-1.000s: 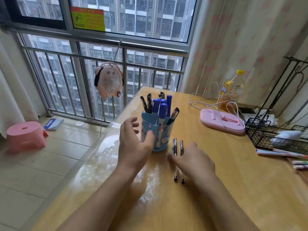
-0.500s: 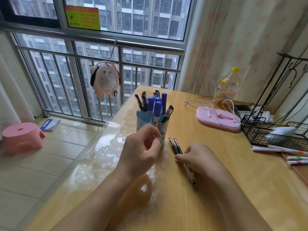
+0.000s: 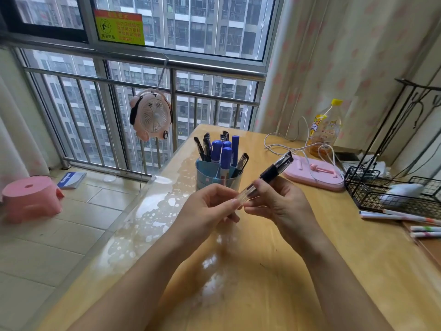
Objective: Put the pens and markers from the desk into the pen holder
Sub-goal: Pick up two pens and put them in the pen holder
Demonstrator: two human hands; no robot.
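Note:
Two black pens [image 3: 274,169] with clear barrels are lifted off the desk, held together and tilted up to the right. My right hand [image 3: 279,204] grips them around the middle. My left hand [image 3: 210,206] pinches their lower clear ends. Just behind my hands stands the light blue pen holder [image 3: 210,177], holding several blue markers [image 3: 225,156] and black pens. More markers [image 3: 396,215] with white bodies lie at the desk's right edge.
A pink phone stand [image 3: 315,174] with a white cable lies right of the holder. A black wire rack [image 3: 391,187] and a yellow-capped bottle [image 3: 325,129] stand at the back right. A pink fan [image 3: 151,115] hangs from the window rail.
My right hand has picked the two pens up off the desk and raised them. My left hand has come in from beside the holder and taken their lower ends.

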